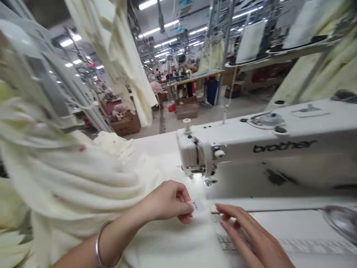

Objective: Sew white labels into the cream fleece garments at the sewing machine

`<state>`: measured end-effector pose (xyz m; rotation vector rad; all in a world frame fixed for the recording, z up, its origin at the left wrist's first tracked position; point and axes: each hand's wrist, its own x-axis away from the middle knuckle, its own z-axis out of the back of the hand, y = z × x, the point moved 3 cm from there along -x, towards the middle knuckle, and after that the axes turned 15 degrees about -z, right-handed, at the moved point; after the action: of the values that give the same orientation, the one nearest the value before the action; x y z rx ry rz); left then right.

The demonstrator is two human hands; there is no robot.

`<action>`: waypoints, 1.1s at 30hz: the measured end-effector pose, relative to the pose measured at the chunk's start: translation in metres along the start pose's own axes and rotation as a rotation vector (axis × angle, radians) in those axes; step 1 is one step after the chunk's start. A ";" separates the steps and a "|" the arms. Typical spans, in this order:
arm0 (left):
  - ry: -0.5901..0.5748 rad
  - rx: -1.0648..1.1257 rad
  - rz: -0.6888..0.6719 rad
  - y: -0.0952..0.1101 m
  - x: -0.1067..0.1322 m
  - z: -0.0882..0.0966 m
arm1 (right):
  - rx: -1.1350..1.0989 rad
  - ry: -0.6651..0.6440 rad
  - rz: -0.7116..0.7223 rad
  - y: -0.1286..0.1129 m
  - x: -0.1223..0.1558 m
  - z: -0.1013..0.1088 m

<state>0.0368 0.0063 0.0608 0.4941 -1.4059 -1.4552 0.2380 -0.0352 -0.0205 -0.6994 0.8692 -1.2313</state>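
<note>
My left hand [167, 203] pinches a small white label [198, 206] against cream fabric [111, 186], just in front of the needle area [199, 175] of a white Brother sewing machine [264, 149]. A silver bangle circles that wrist. My right hand [248, 232] lies flat on the fabric to the right of the label, fingers stretched toward it and holding nothing. The fabric is bunched in a large heap at the left and spreads under both hands.
More cream cloth hangs overhead [119, 56] and at the right. A shiny metal part [341, 219] sits at the table's right edge. Behind the machine lie a factory aisle, cardboard boxes [126, 124] and distant work tables [195, 78].
</note>
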 end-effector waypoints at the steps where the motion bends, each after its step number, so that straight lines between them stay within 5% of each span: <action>1: -0.058 0.022 0.024 -0.003 -0.008 -0.005 | -0.097 -0.034 -0.139 -0.007 -0.006 0.001; 6: -0.143 0.068 -0.024 -0.006 -0.024 -0.018 | -0.522 -0.263 -0.457 -0.021 -0.021 -0.013; 14: 0.091 0.295 -0.016 -0.018 -0.024 -0.025 | -0.543 -0.113 -0.509 -0.028 -0.027 -0.010; 19: 0.154 0.074 -0.062 -0.014 -0.029 -0.015 | -0.334 -0.027 -0.376 -0.016 -0.018 -0.018; 24: 0.187 -0.278 0.001 -0.027 -0.043 0.004 | 0.256 0.146 0.085 -0.011 0.010 -0.032; 33: 0.181 -0.175 0.061 -0.030 -0.049 -0.011 | 0.366 0.088 0.055 -0.006 0.010 -0.035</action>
<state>0.0545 0.0366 0.0144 0.4558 -1.1311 -1.4316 0.2054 -0.0458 -0.0350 -0.3274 0.7029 -1.3342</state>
